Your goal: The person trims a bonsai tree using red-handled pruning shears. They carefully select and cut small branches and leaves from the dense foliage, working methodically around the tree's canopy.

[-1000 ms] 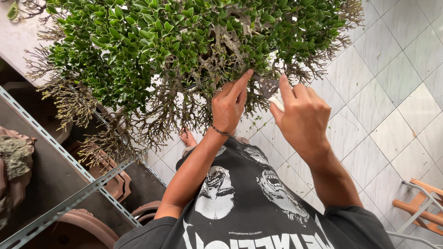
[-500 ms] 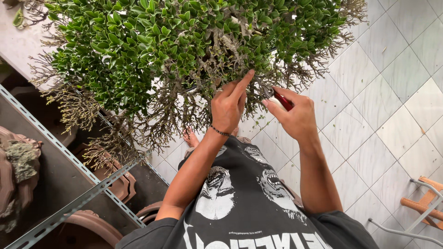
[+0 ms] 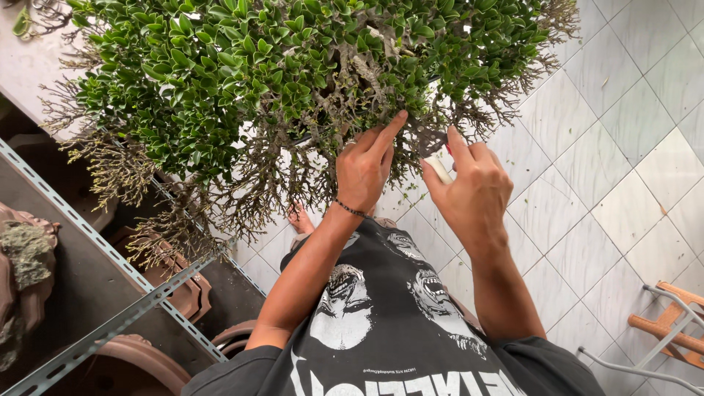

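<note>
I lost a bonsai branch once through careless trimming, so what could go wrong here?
The left hand has a finger right among the twigs where the right hand works the small cutting tool; the blade might nick that finger. The bare twigs are dense, so a wanted shoot of the shrub could be cut by mistake. A bare foot sits below, where clippings or a dropped tool could land.

Your shrub [image 3: 279, 73] has glossy leaves over rough, dry twigs. Beneath you lie smooth, polished floor tiles [image 3: 623, 147]. Your shirt [image 3: 389, 323] is matt cloth.
</note>
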